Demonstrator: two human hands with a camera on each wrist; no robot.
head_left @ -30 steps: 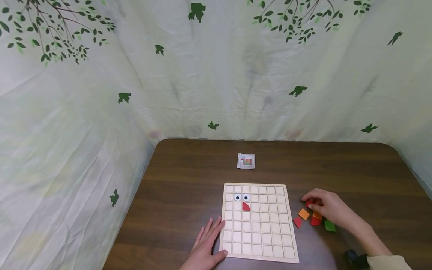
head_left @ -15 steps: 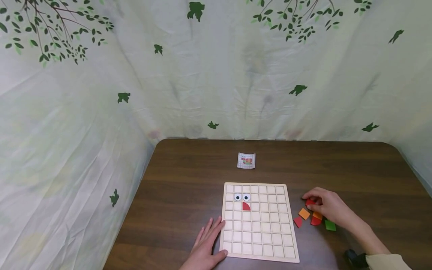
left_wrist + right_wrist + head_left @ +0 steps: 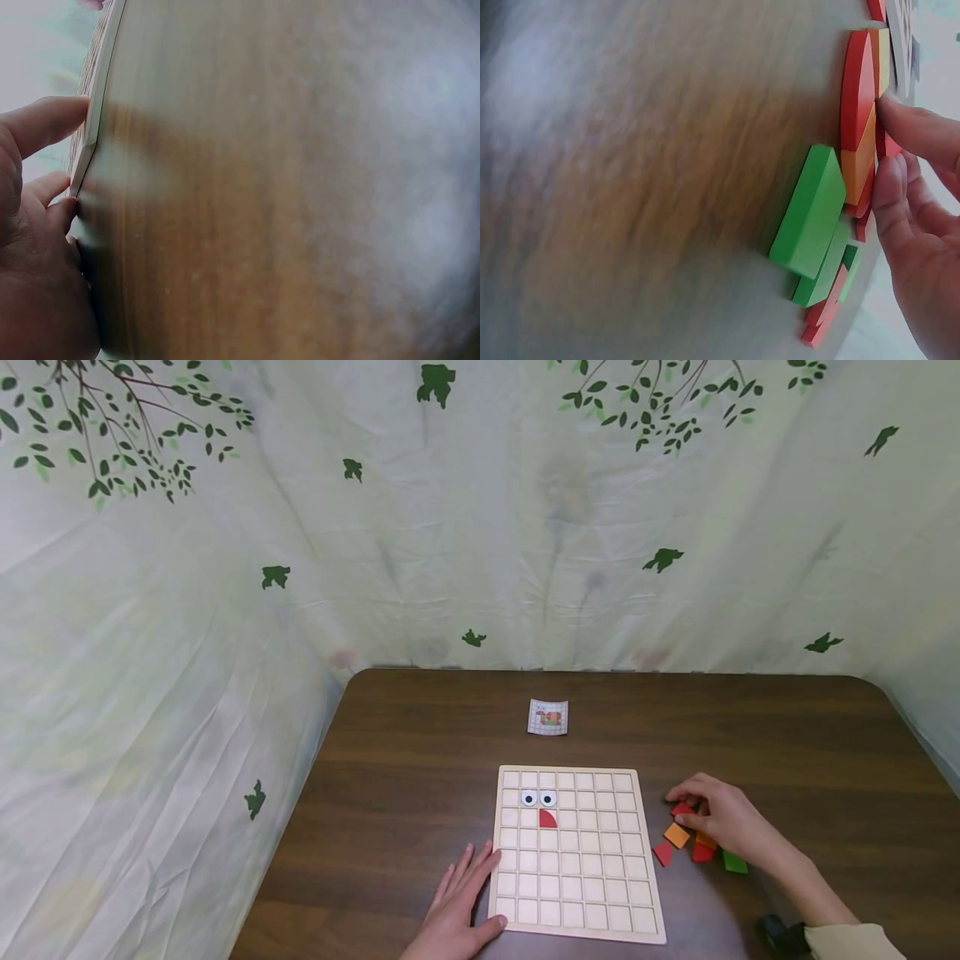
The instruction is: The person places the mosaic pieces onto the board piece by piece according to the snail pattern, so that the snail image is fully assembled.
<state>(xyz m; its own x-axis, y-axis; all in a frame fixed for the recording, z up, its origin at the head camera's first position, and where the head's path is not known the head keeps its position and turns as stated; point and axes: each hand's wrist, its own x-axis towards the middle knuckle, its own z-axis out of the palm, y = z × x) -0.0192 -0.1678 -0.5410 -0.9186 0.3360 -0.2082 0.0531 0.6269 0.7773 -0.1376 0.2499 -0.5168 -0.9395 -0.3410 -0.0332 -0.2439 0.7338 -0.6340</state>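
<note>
My left hand (image 3: 453, 910) rests along the left edge of a pale wooden grid board (image 3: 645, 937), its fingers extended and the thumb at the near corner. In the left wrist view its fingertips touch the board's side. On the board sit two round eye pieces (image 3: 528, 797) and a red quarter-circle piece (image 3: 547, 819). Right of the board, my right hand (image 3: 723, 822) pinches a red block (image 3: 682, 809) between thumb and fingers, low over the other pieces. The right wrist view shows that red block (image 3: 889, 144) mostly hidden by the fingers.
Around the right hand lie an orange square (image 3: 677, 835), a red piece (image 3: 663, 853), another red block (image 3: 703, 852) and a green block (image 3: 734, 862). More green blocks (image 3: 808, 217) show in the right wrist view. A small picture card (image 3: 547, 729) lies beyond the board.
The right hand has shifted slightly left with the red block between its fingers, nearer the orange square. The left hand and the board have stayed put.
</note>
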